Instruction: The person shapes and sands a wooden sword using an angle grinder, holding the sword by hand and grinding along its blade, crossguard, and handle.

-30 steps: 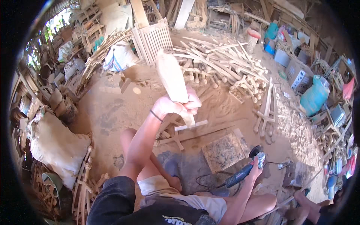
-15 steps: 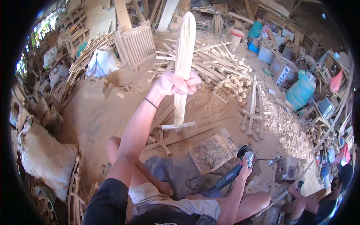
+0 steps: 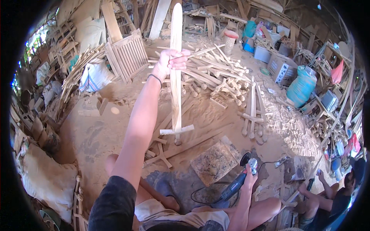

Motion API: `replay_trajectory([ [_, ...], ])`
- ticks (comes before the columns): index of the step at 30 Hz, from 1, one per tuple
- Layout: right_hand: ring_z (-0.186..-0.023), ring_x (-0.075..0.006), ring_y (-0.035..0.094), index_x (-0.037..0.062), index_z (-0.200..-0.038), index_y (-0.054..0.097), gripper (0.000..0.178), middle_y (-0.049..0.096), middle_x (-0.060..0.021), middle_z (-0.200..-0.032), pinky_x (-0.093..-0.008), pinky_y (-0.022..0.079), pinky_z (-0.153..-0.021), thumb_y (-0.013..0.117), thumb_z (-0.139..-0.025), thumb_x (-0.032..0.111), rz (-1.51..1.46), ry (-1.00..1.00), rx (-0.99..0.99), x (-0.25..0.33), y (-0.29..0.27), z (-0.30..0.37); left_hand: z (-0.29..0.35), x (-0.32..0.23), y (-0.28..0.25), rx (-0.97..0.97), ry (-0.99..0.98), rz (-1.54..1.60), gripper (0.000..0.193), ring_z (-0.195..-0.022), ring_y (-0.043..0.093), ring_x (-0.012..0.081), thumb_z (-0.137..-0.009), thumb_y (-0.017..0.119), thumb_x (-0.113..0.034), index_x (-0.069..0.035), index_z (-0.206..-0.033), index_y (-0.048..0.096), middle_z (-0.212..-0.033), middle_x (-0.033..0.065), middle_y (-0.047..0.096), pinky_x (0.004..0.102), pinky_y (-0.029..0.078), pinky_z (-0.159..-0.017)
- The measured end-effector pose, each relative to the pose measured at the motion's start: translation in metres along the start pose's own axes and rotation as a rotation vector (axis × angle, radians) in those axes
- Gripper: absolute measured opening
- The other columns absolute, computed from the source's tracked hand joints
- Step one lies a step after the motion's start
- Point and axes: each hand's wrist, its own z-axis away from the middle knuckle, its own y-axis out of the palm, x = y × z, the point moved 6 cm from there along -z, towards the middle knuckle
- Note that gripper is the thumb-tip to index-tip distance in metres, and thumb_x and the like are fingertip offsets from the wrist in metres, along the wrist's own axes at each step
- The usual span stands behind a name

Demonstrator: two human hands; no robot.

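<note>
My left hand (image 3: pixel 171 61) is closed around the blade of a pale wooden sword (image 3: pixel 176 96), held up at arm's length. Its rounded tip points away from me, and its crossguard and short handle hang toward me. Down by my right knee, my right hand (image 3: pixel 250 178) grips a blue angle grinder (image 3: pixel 234 187) near its metal head. The grinder's dark disc faces up and left, clear of the sword. A worn wooden block (image 3: pixel 214 163) lies on the ground between the two hands. Beneath the sword rests another cross-shaped wooden piece (image 3: pixel 163 154).
A heap of wooden swords (image 3: pixel 216 73) lies ahead, with a few more (image 3: pixel 252 111) to its right. A slatted wooden panel (image 3: pixel 129 56) and a white sack (image 3: pixel 96 75) stand at the far left. The grinder's cord runs over the ground. Another person (image 3: pixel 335 192) sits at the right.
My left hand has moved farther out and slightly left with the sword, and the blade has turned to show a narrower face. The grinder has shifted only slightly.
</note>
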Motion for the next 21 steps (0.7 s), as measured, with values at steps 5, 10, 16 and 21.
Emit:
replay_trajectory([
  [5,-0.061,-0.0127,0.061,0.0040,-0.108,0.064,0.032,0.063,-0.0012,-0.079,-0.0305,0.053,-0.055,0.086,-0.093,0.021,0.018,0.040,-0.018,0.004,0.007,0.016,0.002,0.002,-0.010,0.036,0.008,0.013,0.024,-0.038,0.034,0.0027,-0.092,0.067,-0.021,-0.015,-0.083,0.046,-0.052,-0.0104,0.038,0.0210,0.032,-0.041],
  [10,-0.061,-0.0127,0.061,0.0058,-0.104,0.064,0.030,0.062,-0.0006,-0.077,-0.0325,0.054,-0.054,0.086,-0.092,0.022,0.047,-0.010,-0.010,0.005,-0.008,0.003,0.007,0.059,-0.048,-0.233,0.042,-0.118,0.026,-0.052,0.041,0.0063,-0.100,0.061,-0.020,-0.015,-0.080,0.045,-0.062,-0.0061,0.041,0.0243,0.039,-0.056],
  [16,-0.064,-0.0145,0.063,0.0065,-0.097,0.065,0.026,0.063,-0.0018,-0.077,-0.0323,0.053,-0.059,0.086,-0.093,0.022,0.029,-0.003,-0.024,0.005,0.026,-0.005,0.215,0.228,-0.133,-1.303,0.112,-0.623,0.056,-0.073,0.059,0.0133,-0.109,0.059,-0.058,-0.009,-0.085,0.067,-0.078,0.0008,0.064,0.0349,0.051,-0.073],
  [21,-0.064,-0.0157,0.065,0.0027,-0.110,0.064,0.034,0.065,-0.0032,-0.079,-0.0333,0.054,-0.057,0.087,-0.092,0.020,-0.056,0.082,0.012,0.004,0.002,0.003,0.324,0.164,-0.087,-1.841,0.497,-0.821,0.063,-0.068,0.058,0.0154,-0.113,0.049,-0.059,-0.007,-0.081,0.063,-0.078,0.0049,0.062,0.0372,0.051,-0.066],
])
